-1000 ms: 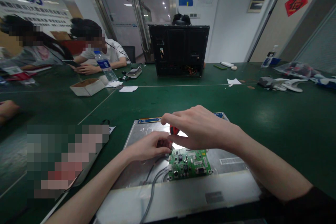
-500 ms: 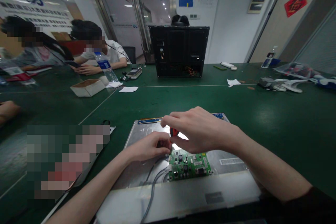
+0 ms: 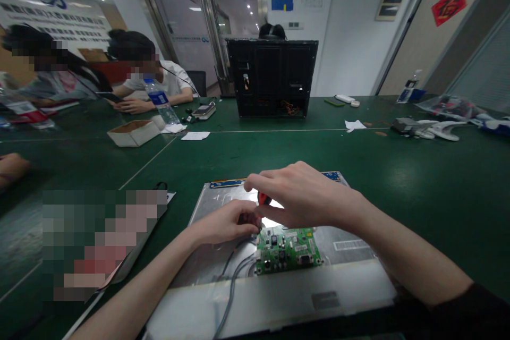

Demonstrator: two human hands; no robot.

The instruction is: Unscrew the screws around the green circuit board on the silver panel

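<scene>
A screwdriver with a red and black handle (image 3: pixel 263 198) stands roughly upright over the top left corner of a green circuit board (image 3: pixel 287 251). From above, my right hand (image 3: pixel 297 196) has its thumb and fingers closed around that handle. My left hand (image 3: pixel 237 220) is closed in a pinch low beside the screwdriver, at the board's corner; what its fingertips hold is hidden. The board lies on the silvery metal back of a display panel (image 3: pixel 346 252). Grey cables (image 3: pixel 233 287) run from the board's left side down across the panel.
Beyond the panel a black monitor housing (image 3: pixel 274 79) stands upright on the green table (image 3: pixel 418 191). A blurred-out flat item (image 3: pixel 115 244) lies to the left. Farther back are an open box (image 3: pixel 135 133), a water bottle (image 3: pixel 161 101), paper scraps and several seated people.
Both hands stay in nearly the same place. The screwdriver handle looks slightly turned in my right hand.
</scene>
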